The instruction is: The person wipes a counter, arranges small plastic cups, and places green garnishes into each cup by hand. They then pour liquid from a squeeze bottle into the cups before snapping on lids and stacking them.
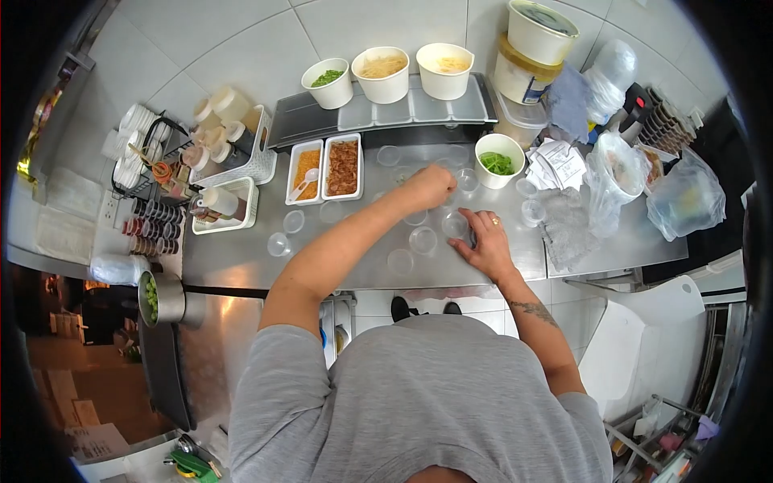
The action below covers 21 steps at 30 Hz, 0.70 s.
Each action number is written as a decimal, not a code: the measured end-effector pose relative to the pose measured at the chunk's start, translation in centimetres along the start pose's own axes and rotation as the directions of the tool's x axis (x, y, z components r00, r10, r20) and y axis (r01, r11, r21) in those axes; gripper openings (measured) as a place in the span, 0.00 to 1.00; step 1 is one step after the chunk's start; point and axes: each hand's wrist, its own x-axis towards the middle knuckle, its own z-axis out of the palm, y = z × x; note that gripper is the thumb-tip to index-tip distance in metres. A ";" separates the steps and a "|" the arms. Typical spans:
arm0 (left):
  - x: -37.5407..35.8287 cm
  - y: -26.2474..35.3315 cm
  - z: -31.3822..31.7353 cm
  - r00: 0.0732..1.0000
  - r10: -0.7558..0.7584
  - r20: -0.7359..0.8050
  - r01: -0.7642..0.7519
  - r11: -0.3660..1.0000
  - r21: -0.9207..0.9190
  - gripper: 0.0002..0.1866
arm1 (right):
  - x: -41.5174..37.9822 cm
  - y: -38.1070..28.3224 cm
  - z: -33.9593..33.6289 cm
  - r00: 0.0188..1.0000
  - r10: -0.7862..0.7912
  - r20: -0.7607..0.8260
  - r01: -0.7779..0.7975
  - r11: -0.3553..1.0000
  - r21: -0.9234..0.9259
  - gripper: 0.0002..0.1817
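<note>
My left hand point(431, 187) is closed, knuckles up, above small clear cups in the middle of the steel counter. What its fingers hold, if anything, is hidden. My right hand point(487, 240), with a ring, has thumb and fingers around the right side of a small clear plastic cup point(453, 225). Nearby stand another clear cup point(423, 240), one closer to the front edge point(400, 262), and one behind point(466, 181). Several more are spread to the left. A white bowl of green leaves point(497, 161) stands behind my right hand.
At the back left are a tray of orange bits with a spoon point(305, 173) and a tray of reddish-brown bits point(343, 167). Three white tubs, one with chopped greens point(327, 84), line the raised shelf. Sauce bottles point(225, 133) stand left; a grey cloth point(567, 229) lies right.
</note>
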 end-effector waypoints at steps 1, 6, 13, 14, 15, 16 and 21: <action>-0.1 0.0 -0.1 1.000 0.007 0.009 -0.008 1.000 0.017 0.05 | 0.0 0.0 0.0 1.000 0.000 0.000 0.000 1.000 0.003 0.32; -0.3 0.9 -1.9 0.991 -0.087 0.101 0.081 0.995 0.061 0.04 | 0.0 0.0 0.0 1.000 0.007 -0.014 -0.007 1.000 0.011 0.32; 2.6 1.7 -1.3 0.987 0.031 -0.156 -0.054 0.988 -0.146 0.03 | 0.1 0.0 0.2 1.000 -0.012 -0.022 0.012 1.000 0.003 0.32; 3.3 1.7 -0.6 0.983 0.053 -0.178 -0.078 0.987 -0.140 0.03 | 0.1 0.1 0.2 1.000 -0.013 -0.027 0.013 1.000 0.003 0.32; 3.4 1.4 0.4 0.981 0.098 -0.170 -0.105 0.994 -0.032 0.03 | 0.1 0.2 0.3 0.999 -0.014 -0.032 0.014 1.000 0.001 0.32; 3.4 1.3 1.4 0.977 0.142 -0.156 -0.132 0.988 0.076 0.03 | 0.0 0.2 0.4 0.999 -0.015 -0.037 0.015 1.000 -0.001 0.32; 2.6 2.9 1.2 0.989 0.134 0.067 -0.145 0.967 0.208 0.05 | 0.0 0.0 0.1 1.000 0.007 -0.023 -0.007 1.000 0.010 0.31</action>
